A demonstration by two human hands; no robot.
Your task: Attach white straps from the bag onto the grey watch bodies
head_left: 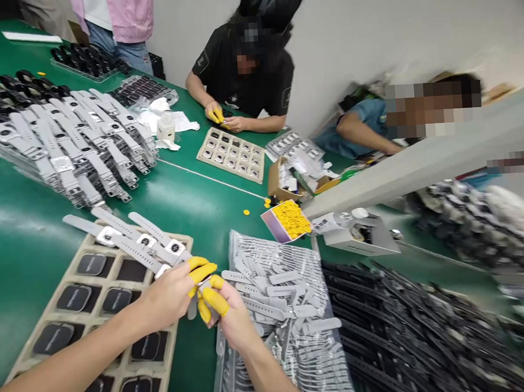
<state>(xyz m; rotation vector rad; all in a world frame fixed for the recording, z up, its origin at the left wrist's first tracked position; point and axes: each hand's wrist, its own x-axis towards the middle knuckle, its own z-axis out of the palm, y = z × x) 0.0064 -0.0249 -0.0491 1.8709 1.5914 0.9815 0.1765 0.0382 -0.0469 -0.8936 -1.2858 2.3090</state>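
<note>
My left hand (172, 293) and right hand (234, 319) meet, fingers nearly closed, pinching a watch (204, 282) between them — mostly hidden. I judge I'm fitting its strap (207, 293), which calls next for careful lining-up. The tray (169, 367) sits below my left hand, loose straps (285, 277) right of my right.

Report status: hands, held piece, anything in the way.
Left hand and right hand close together, both on grey piece. Piece partly hidden by yellow finger covers. Loose grey straps beside right hand; no blockage seen.
</note>
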